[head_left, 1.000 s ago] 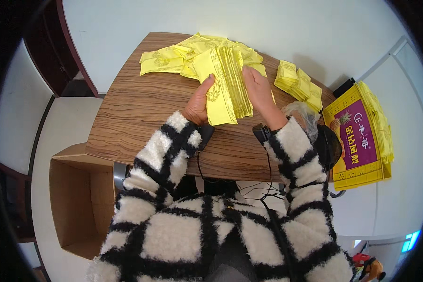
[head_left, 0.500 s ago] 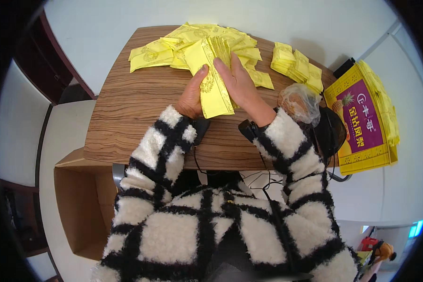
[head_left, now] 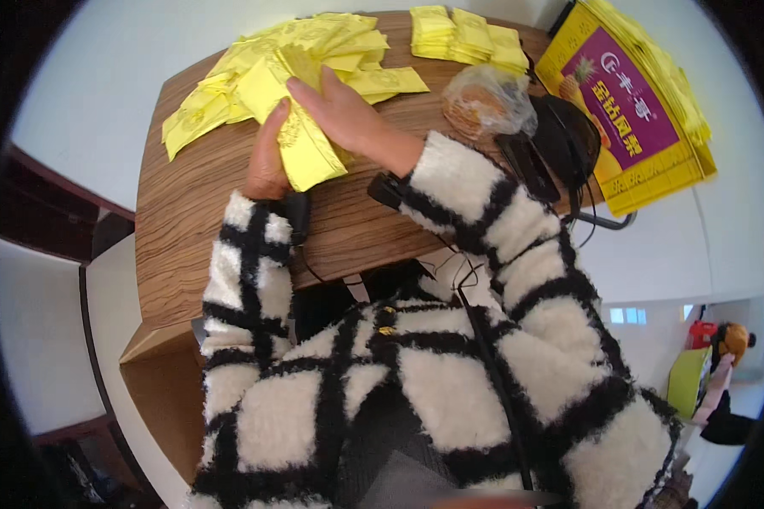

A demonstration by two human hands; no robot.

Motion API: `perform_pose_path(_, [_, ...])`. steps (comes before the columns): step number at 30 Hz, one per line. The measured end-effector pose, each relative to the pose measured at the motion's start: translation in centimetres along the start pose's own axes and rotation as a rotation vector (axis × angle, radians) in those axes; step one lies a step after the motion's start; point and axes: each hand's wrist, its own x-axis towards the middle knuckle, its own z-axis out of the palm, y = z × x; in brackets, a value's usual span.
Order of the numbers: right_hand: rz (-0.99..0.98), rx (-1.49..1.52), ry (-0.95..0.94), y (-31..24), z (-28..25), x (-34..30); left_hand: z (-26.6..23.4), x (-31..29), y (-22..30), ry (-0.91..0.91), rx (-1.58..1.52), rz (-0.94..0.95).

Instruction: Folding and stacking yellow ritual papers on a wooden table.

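Note:
A bundle of flat yellow printed paper packets (head_left: 311, 163) stands tilted between my hands, over the wooden table (head_left: 361, 227). My left hand (head_left: 268, 161) is closed on its left side, with the thumb along the front. The right hand (head_left: 345, 114) presses against the bundle's right side, its fingers partly hidden behind the packets. Just beyond lies a loose, overlapping pile of the same yellow packets (head_left: 197, 117). Neater small stacks of yellow packets (head_left: 469, 41) sit at the table's far right.
Right of my hands are a clear plastic bag (head_left: 484, 100) around something round and tan, a dark phone-like slab (head_left: 526, 163) and a black rounded object (head_left: 569, 136). A yellow and purple carton (head_left: 630, 97) holds more packets. An open cardboard box (head_left: 163, 403) stands below the table's left.
My view has turned, so table and hands appear farther left and higher. Both hands keep hold of the packets, whose top edges look less fanned. The dark slab beside the bag now shows.

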Motion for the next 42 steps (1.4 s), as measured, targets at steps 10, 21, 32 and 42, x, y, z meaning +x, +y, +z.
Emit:
perform_pose_path(10, [-0.188,-0.416,-0.084,3.6,-14.8,-1.1,0.4,-0.3,0.8,0.037,0.014,0.079])
perform_pose_path(21, [-0.007,-0.812,-0.173,14.2,-23.8,-1.9,-0.3,0.4,0.2,0.024,-0.038,0.045])
perform_pose_path(32, [-0.009,-1.056,-0.165,14.4,-22.2,-2.0,-0.6,0.2,-0.2,0.021,-0.08,0.004])
perform_pose_path(42, [0.156,-0.249,-0.126,8.8,-21.2,-1.0,-0.9,-1.0,0.2,-0.009,-0.106,-0.008])
